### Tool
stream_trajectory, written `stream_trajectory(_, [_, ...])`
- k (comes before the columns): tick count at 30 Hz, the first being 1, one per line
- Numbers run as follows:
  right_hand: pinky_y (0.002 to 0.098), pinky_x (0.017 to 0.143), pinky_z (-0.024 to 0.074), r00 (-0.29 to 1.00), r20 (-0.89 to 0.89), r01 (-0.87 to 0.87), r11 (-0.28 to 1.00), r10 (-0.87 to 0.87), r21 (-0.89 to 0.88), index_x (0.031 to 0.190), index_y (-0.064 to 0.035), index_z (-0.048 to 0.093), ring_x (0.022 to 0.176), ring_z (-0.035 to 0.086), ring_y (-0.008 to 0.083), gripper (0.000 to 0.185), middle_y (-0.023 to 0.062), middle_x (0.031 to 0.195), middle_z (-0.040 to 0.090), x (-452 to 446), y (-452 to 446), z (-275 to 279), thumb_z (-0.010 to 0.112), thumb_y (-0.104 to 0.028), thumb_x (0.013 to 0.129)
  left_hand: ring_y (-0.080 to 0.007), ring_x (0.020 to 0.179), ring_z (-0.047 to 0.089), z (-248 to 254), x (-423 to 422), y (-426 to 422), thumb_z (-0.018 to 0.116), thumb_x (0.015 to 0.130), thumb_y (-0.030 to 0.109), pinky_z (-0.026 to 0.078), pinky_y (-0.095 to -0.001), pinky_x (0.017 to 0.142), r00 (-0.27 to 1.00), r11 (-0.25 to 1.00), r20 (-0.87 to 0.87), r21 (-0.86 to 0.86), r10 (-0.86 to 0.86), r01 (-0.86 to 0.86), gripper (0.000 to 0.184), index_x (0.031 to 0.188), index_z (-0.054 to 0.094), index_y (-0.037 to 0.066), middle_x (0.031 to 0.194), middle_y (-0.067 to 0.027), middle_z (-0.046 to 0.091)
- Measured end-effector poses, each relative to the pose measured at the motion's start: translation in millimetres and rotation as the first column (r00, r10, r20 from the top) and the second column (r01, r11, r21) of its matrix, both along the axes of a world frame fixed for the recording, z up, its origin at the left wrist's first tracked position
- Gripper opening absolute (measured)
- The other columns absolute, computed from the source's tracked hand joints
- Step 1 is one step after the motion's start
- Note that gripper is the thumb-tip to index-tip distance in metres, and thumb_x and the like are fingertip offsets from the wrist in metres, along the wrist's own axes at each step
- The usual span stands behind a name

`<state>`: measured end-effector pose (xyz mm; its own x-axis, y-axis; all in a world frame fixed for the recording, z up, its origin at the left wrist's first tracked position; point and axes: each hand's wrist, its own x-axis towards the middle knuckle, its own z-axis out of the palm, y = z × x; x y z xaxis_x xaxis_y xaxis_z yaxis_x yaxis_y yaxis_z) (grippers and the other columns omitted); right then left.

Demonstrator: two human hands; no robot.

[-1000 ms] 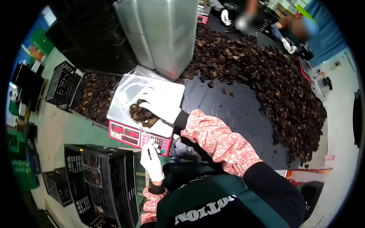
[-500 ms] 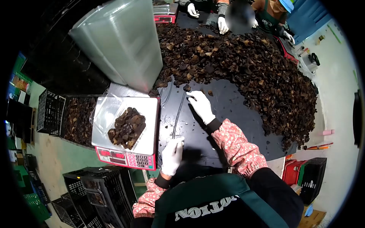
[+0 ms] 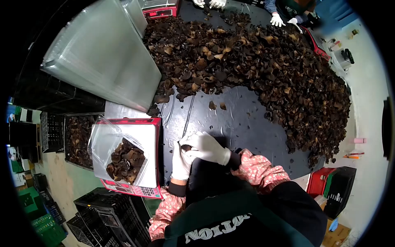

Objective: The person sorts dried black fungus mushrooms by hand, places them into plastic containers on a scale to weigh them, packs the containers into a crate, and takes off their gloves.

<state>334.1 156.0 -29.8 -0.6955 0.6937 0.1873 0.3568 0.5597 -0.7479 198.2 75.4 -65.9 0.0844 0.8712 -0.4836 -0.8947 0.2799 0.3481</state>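
My right hand (image 3: 209,148), in a white glove, is closed with its fingertips pinching a small dark wood ear mushroom (image 3: 186,147). My left hand (image 3: 181,161), gloved too, meets it and closes on the same mushroom from the left, partly covered by the right fingers. Both hands are over the near edge of the dark table (image 3: 247,131). Beside my left hand, a red scale (image 3: 154,140) carries an open clear plastic box (image 3: 96,138) holding a clump of wood ear mushrooms (image 3: 127,162).
A large heap of wood ear mushrooms (image 3: 255,61) spreads across the table. Two loose mushrooms (image 3: 217,106) lie before it. Stacked clear boxes (image 3: 107,53) stand behind the scale. Black crates (image 3: 111,214) sit at lower left. Across the table are co-workers' gloved hands (image 3: 277,19) and another scale (image 3: 160,10).
My right hand has drawn back from the loose mushrooms near the heap, taking one, and has joined my left hand. My left hand has closed on it too. The head view has shifted.
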Motion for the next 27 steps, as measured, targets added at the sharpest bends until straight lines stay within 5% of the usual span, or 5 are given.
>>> stream_trajectory(7, [0.0359, 0.087, 0.0485, 0.700, 0.010, 0.674, 0.666, -0.714, 0.321, 0.111, -0.0062, 0.069, 0.099, 0.058, 0.0283, 0.035, 0.0119, 0.106, 0.065, 70.7, 61.0, -26.0, 0.075, -0.019, 0.079, -0.0143, 0.069, 0.059, -1.8, 18.4, -5.1, 0.052, 0.098, 0.014, 0.046, -0.0247, 0.061, 0.919, 0.980, -0.339, -0.081, -0.199, 0.182, 0.022, 0.113, 0.061, 0.000, 0.088, -0.0054, 0.064])
stream_trajectory(11, [0.0389, 0.086, 0.0489, 0.792, 0.246, 0.478, 0.818, -0.559, 0.322, 0.109, -0.0119, 0.067, 0.101, 0.056, 0.0265, 0.029, 0.0069, 0.109, 0.062, 50.0, 76.9, -45.0, 0.066, -0.022, 0.081, -0.0151, 0.078, 0.062, 15.3, 32.7, -10.0, 0.047, 0.093, 0.001, 0.048, -0.0255, 0.069, 0.887, 0.964, -0.380, -0.123, -0.264, 0.234, 0.031, 0.122, 0.057, -0.002, 0.095, -0.0076, 0.066])
stream_trajectory(14, [0.0369, 0.084, 0.0495, 0.894, -0.021, 0.438, 0.863, -0.448, 0.252, 0.091, -0.0087, 0.064, 0.096, 0.058, 0.0255, 0.013, 0.0085, 0.097, 0.061, 50.0, 79.2, -65.2, 0.059, -0.006, 0.079, -0.0119, 0.073, 0.060, 19.8, 33.7, -14.1, 0.047, 0.094, 0.000, 0.045, -0.0230, 0.064, 0.822, 0.962, -0.504, -0.080, -0.264, 0.261, 0.028, 0.120, 0.059, -0.002, 0.096, -0.0078, 0.067])
stream_trajectory(19, [0.0349, 0.087, 0.0493, 0.484, -0.119, 0.846, 0.499, -0.867, -0.187, 0.106, -0.0049, 0.065, 0.098, 0.061, 0.0283, 0.023, 0.0132, 0.106, 0.062, 64.1, 108.4, -49.7, 0.063, -0.009, 0.084, -0.0055, 0.063, 0.052, 26.3, 19.8, -24.7, 0.048, 0.098, 0.005, 0.040, -0.0184, 0.056, 0.754, 0.982, -0.632, -0.076, -0.181, 0.171, 0.024, 0.116, 0.062, 0.000, 0.089, -0.0047, 0.067])
stream_trajectory(27, [0.0446, 0.090, 0.0493, 0.506, 0.142, 0.861, 0.508, -0.851, -0.022, 0.119, -0.0112, 0.059, 0.103, 0.061, 0.0382, 0.037, 0.0182, 0.119, 0.057, 46.4, 139.1, -43.0, 0.065, -0.017, 0.083, -0.0054, 0.069, 0.054, 37.4, 38.9, -40.7, 0.049, 0.099, 0.006, 0.042, -0.0180, 0.061, 0.734, 0.965, -0.643, -0.031, -0.219, 0.260, 0.024, 0.117, 0.062, 0.000, 0.091, -0.0046, 0.067])
